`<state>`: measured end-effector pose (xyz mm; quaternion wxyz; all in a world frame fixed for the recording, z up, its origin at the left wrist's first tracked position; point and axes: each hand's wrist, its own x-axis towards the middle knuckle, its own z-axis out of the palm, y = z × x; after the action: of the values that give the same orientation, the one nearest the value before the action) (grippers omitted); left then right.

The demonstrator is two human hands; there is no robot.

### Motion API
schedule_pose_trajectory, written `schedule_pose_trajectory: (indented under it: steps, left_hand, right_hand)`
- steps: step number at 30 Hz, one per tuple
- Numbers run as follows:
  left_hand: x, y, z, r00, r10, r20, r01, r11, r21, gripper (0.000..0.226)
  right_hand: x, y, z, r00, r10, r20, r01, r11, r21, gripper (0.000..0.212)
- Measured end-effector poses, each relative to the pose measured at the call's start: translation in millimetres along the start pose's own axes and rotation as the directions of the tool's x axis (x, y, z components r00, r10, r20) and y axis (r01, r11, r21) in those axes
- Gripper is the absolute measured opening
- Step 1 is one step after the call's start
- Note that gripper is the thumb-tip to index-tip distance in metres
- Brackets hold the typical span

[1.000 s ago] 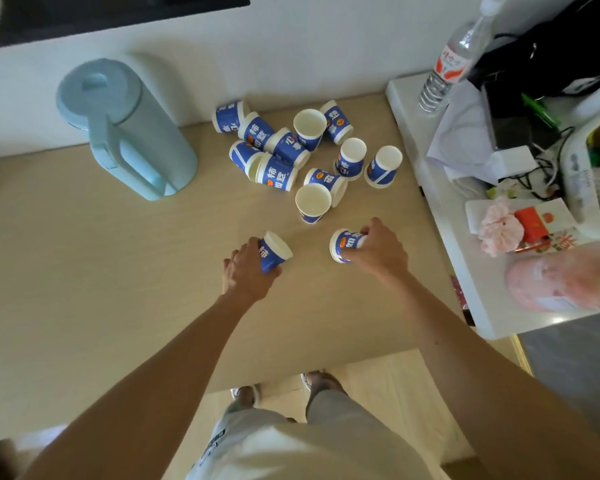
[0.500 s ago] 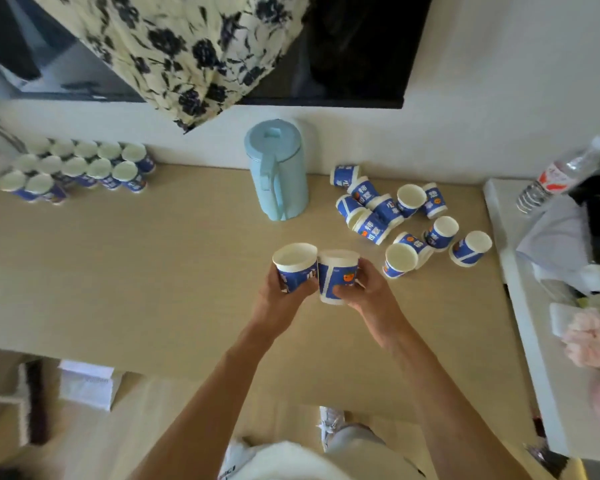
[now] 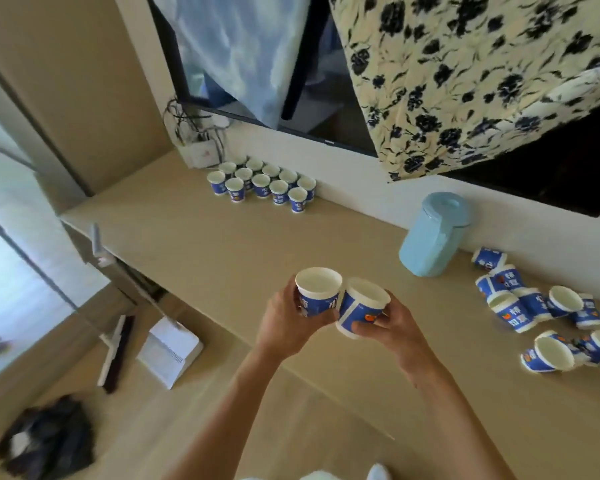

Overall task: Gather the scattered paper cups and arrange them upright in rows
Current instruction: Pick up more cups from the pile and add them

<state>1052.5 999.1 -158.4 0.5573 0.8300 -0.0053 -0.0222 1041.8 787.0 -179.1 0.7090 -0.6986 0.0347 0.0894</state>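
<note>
My left hand grips a blue-and-white paper cup, mouth up, above the wooden counter. Beside it my right hand grips a second paper cup, tilted a little to the left and touching the first. Several upright cups stand in rows at the counter's far left, by the wall. A scattered pile of cups, some on their sides and some upright, lies at the right.
A light blue jug stands on the counter between the rows and the pile. A dark screen with cloths draped over it hangs above. Below the counter's left edge, a broom, a white dustpan and a dark bundle lie on the floor.
Both hands lifted a cup each off the counter, turned them mouth up and brought them together. The view has swung left, bringing the arranged rows closer and pushing the pile to the right edge.
</note>
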Motion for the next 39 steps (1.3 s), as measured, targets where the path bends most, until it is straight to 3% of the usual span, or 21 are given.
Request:
schedule_pose_trajectory:
  steps: [5,8,22,33,39]
  left_hand:
    - [3,-23,-70,0.994,0.01,-0.106,-0.01,1.0,0.004,0.057]
    - [15,-35,-94,0.989,-0.011,-0.15,0.01,1.0,-0.007,0.061]
    - [136,-84,-153,0.974,-0.082,-0.21,0.088,0.996,0.021,0.055]
    - [243,-137,-202,0.969,-0.18,-0.17,0.173,0.983,-0.057,0.059]
    - [298,-179,-223,0.982,-0.165,-0.091,0.158,0.984,-0.078,0.055]
  right_hand:
    - [18,-3,70,0.999,-0.017,-0.044,0.018,0.999,0.032,0.084]
    - [32,-2,94,0.999,-0.011,-0.053,0.012,0.999,0.034,0.076]
    - [196,22,169,0.986,0.06,-0.159,-0.029,0.981,0.191,0.072]
    - [279,40,226,0.962,0.169,-0.217,-0.123,0.97,0.212,0.071]
    - [324,47,252,0.939,0.201,-0.278,-0.158,0.973,0.17,0.067]
